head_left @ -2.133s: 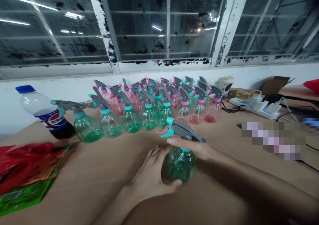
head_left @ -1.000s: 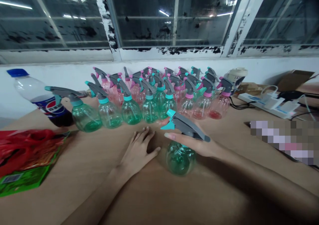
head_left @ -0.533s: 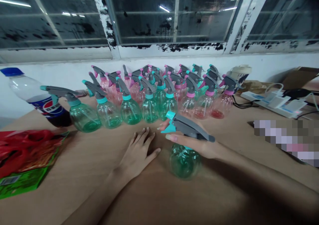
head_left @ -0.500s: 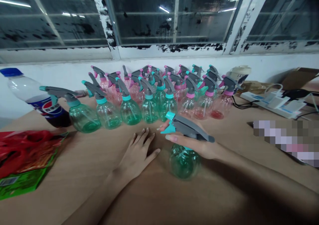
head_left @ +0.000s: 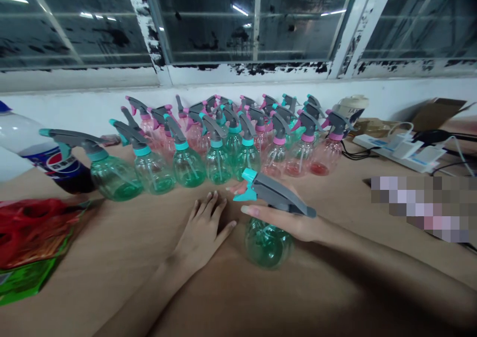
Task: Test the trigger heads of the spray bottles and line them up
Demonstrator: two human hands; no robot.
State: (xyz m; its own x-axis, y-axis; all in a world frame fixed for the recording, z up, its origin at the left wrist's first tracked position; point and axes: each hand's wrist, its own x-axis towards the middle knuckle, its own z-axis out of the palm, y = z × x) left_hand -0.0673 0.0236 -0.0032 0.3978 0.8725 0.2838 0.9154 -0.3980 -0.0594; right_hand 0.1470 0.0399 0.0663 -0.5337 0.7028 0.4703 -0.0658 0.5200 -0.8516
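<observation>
My right hand [head_left: 294, 220] is wrapped round the neck of a green spray bottle [head_left: 268, 247], just under its grey and turquoise trigger head. The nozzle points left and away from me, and the far fingers are partly hidden behind the head. Flat on the wooden table [head_left: 122, 257] lies my left hand [head_left: 203, 227], fingers spread, holding nothing. Beyond both hands stand several more spray bottles in rows: green ones [head_left: 189, 168] at the front left and pink ones [head_left: 323, 155] at the front right, with more behind them.
At the left are a cola bottle [head_left: 63, 165] and a red and green plastic packet [head_left: 33, 242]. A white power strip [head_left: 398, 153] with plugs and cables, a cardboard box [head_left: 439, 116] and a blurred-out flat object [head_left: 421, 208] are on the right. Windows line the back wall.
The whole view has shifted slightly, so things appear a little further left. My right hand still grips the spray bottle, and my left hand stays flat on the table.
</observation>
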